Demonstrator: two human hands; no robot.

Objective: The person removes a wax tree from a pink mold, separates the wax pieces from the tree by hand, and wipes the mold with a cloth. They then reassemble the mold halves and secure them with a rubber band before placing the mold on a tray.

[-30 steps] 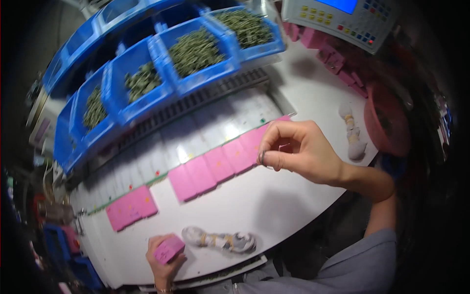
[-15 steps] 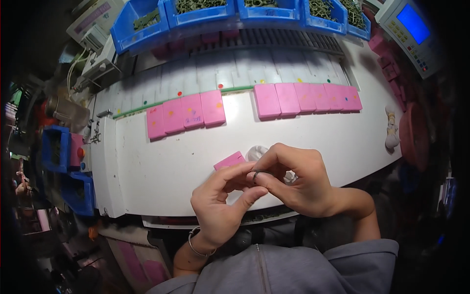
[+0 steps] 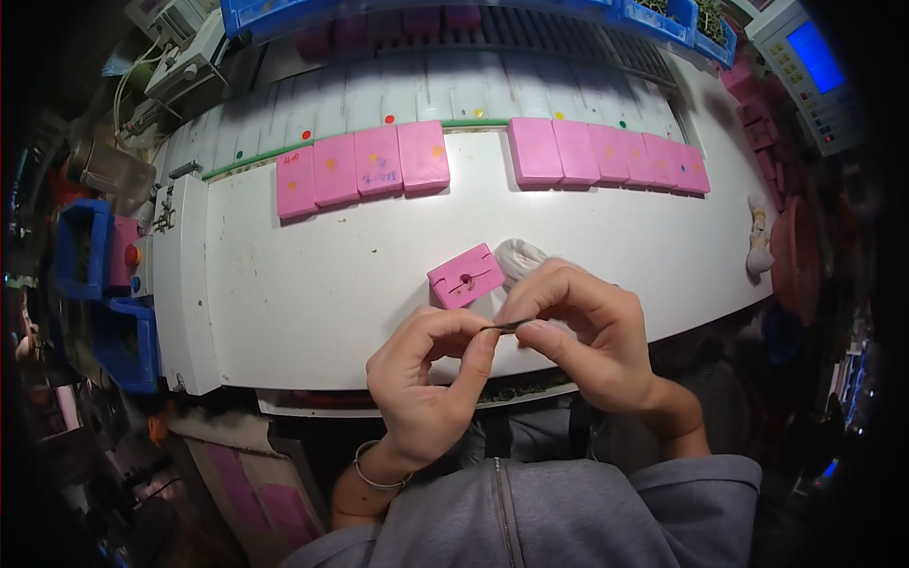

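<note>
Above the front edge of the white table, my left hand [image 3: 426, 374] and my right hand [image 3: 589, 336] pinch a thin dark strip [image 3: 511, 327] between thumbs and fingers, one at each end. The strip is small, and its exact kind cannot be told. Just beyond my fingers sits a pink block [image 3: 466, 275] with a round hole and slits in its face. Beside that block, partly behind my right hand, lies a crumpled white cloth [image 3: 519, 257].
Pink slabs stand in two rows, left [image 3: 331, 172] and right [image 3: 606, 154], along a green strip. Blue bins [image 3: 653, 21] holding green curled pieces are at the back. A machine with a blue screen [image 3: 816, 57] and a reddish bowl [image 3: 795, 260] are at the right.
The view has tilted down, so the tabletop sits higher. My hands have drawn slightly apart, showing the dark strip stretched between them. More of the slotted pink block shows.
</note>
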